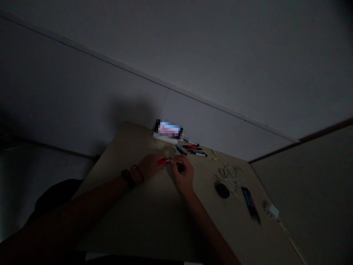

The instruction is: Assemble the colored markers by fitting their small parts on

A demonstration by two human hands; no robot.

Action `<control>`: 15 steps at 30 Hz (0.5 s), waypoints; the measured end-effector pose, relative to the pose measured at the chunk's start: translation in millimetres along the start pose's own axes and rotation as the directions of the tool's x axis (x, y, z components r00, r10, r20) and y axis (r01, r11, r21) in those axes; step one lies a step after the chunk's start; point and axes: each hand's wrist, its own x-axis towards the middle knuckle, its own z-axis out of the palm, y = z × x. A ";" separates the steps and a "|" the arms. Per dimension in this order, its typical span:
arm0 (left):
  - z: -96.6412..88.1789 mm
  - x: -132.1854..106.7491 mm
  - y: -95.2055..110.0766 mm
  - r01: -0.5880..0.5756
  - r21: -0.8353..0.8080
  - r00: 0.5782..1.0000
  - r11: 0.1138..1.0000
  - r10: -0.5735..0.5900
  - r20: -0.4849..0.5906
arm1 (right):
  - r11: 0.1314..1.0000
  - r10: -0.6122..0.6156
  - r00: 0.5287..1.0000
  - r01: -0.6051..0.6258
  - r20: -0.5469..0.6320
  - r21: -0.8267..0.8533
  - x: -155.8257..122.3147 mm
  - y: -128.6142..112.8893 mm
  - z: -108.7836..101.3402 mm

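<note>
In the dim head view, my left hand (151, 166) is closed around a red pen (163, 161) whose pale end points to the right. My right hand (183, 172) faces it, thumb and fingers pinched together on a thin, light pen part (176, 160). The two pieces meet or nearly meet between my hands; the darkness hides whether they are joined. Just beyond my right hand lie a blue pen (181, 149) and a loose group of red, blue and white pens (196, 150).
Against the wall, a lit phone (168, 129) leans on a white block (164, 138). To the right on the table (132, 221) are a coiled white cable (230, 174), a black mouse (222, 190), a bundle of dark pens (250, 204) and a white plug (272, 211).
</note>
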 end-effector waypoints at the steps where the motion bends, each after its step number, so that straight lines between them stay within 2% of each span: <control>1: -0.6 0.4 0.9 0.005 -0.025 1.000 1.000 -0.005 -0.007 | 0.999 0.032 0.999 -0.032 0.000 0.016 -0.5 0.8 1.0; 6: -2.0 2.8 5.3 0.028 -0.141 0.996 0.990 -0.039 -0.075 | 0.950 0.197 0.980 -0.191 0.000 0.247 -0.1 9.8 5.1; 11: 0.2 5.3 4.4 0.084 -0.147 0.978 0.986 -0.110 -0.179 | 0.756 0.345 0.938 -0.296 0.029 0.584 6.8 22.4 8.4; 15: 1.5 5.1 2.0 0.090 -0.177 0.963 0.980 -0.131 -0.236 | 0.628 0.434 0.900 -0.335 0.041 0.703 12.4 24.3 7.3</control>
